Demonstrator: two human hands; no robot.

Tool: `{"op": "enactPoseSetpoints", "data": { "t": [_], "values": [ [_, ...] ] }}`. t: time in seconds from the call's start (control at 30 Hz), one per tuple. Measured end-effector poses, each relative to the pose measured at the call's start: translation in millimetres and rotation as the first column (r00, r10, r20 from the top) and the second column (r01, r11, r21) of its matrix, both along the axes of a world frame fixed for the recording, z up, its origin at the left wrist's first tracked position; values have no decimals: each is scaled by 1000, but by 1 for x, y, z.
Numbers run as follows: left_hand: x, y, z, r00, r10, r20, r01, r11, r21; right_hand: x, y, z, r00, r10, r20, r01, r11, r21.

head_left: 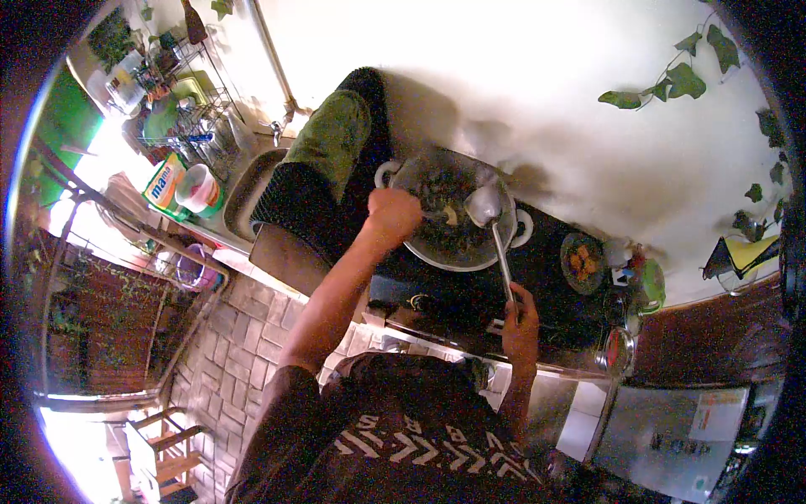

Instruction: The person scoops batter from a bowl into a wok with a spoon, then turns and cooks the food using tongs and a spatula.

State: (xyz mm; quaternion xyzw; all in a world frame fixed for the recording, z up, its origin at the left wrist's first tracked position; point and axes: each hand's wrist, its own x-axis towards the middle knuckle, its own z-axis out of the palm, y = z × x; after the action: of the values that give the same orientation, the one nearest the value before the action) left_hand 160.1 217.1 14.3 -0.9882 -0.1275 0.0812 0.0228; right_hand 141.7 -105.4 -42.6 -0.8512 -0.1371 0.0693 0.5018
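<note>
A wide grey pan [457, 265] with two pale loop handles stands on the black stove [537, 290], holding dark food with a lighter piece in it. My right hand [521, 323] is closed around the long handle of a metal ladle [484, 206], whose broad head is at the pan's right side. Over the pan's left rim, near the left loop handle, my left hand [395, 215] is closed in a fist. Whatever it may hold is hidden.
A plate of orange-brown pieces [581, 262] lies right of the pan, near a green container [651, 286]. Left are a dark and green cloth-like bundle [327, 143], a sink [242, 189], a white tub [199, 191], a green-white packet [164, 183] and a dish rack [197, 105].
</note>
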Motion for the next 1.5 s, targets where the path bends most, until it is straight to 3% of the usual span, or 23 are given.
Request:
{"op": "enactPoseSetpoints", "data": {
  "t": [0.07, 0.1, 0.17, 0.23, 0.27, 0.33, 0.37, 0.43, 0.47, 0.53, 0.67, 0.73, 0.87, 0.93, 0.97, 1.03, 1.13, 1.17, 1.2, 1.27, 1.37, 1.47, 1.5],
  "values": [
    [17, 4, -29, 999, -11, 36, 10, 1000, 24, -1, 2, 3, 1000, 2, -1, -2, 1000, -3],
    [31, 12, -62, 949, -116, 293, 78, 987, 139, -3, 2, 9, 1000, 13, -3, -13, 1000, -26],
    [54, 22, -105, 826, -244, 509, 117, 956, 270, -9, 2, 19, 1000, 20, -11, -20, 999, -45],
    [73, 27, -129, 865, -172, 471, 140, 985, 103, -10, 4, 24, 948, -62, -311, 83, 995, 56],
    [81, 29, -139, 876, -154, 456, 148, 988, 50, -7, 0, 13, 949, -68, -308, 92, 994, 64],
    [91, 26, -145, 850, -122, 513, 125, 992, 29, 0, -4, -2, 988, 3, 151, 0, 1000, -18],
    [96, 25, -149, 841, -113, 530, 121, 992, 20, 0, -10, -7, 989, -6, 148, 9, 1000, -19],
    [91, 16, -128, 863, -180, 472, 163, 984, 77, -8, -4, 16, 991, -45, -127, 52, 997, 56],
    [88, 10, -113, 870, -202, 450, 179, 979, 94, -7, -4, 16, 990, -48, -133, 55, 997, 52],
    [84, -10, -62, 993, -120, -18, 121, 988, 97, -4, -4, 16, 992, -36, -119, 38, 999, 12],
    [99, -15, -59, 996, -30, -85, 33, 999, 40, -3, -4, 28, 984, -18, -176, 21, 1000, 14],
    [104, -15, -63, 984, 25, -176, -19, 999, 38, -2, -7, 30, 999, -12, -34, 9, 997, -80],
    [114, -7, -83, 984, 73, -162, -64, 996, 58, 12, -18, 3, 1000, 29, 1, -29, 998, 62],
    [110, -11, -75, 983, 89, -159, -73, 992, 104, 11, -22, 13, 971, 5, -238, 26, 991, 130],
    [106, -11, -71, 982, 96, -163, -79, 991, 112, 12, -24, 16, 970, 13, -243, 21, 990, 138],
    [98, -10, -64, 992, -64, -112, 80, 985, 151, 14, -30, 20, 988, 58, -142, -50, 997, 59],
    [76, -12, -44, 997, -61, -51, 69, 982, 174, 21, -37, 18, 997, 79, -24, -78, 997, 22],
    [75, -3, -55, 997, -60, -42, 67, 980, 185, 24, -40, 14, 997, 80, -13, -79, 996, 31],
    [78, 12, -82, 992, -92, 88, 77, 984, 161, 28, -44, 9, 995, 98, 11, -99, 994, 36],
    [73, 13, -91, 969, -111, 222, 83, 988, 132, 34, -52, 11, 991, 124, 41, -126, 992, 32],
    [66, 5, -82, 961, -110, 255, 73, 986, 148, 36, -56, 18, 983, 162, 84, -167, 984, 58],
    [87, 21, -139, 932, -81, 352, 58, 995, 77, 41, -59, 22, 978, 207, 39, -208, 977, 39],
    [94, 23, -160, 917, -66, 394, 53, 998, 45, 44, -58, 14, 968, 207, 143, -216, 975, 55]
  ]
}}
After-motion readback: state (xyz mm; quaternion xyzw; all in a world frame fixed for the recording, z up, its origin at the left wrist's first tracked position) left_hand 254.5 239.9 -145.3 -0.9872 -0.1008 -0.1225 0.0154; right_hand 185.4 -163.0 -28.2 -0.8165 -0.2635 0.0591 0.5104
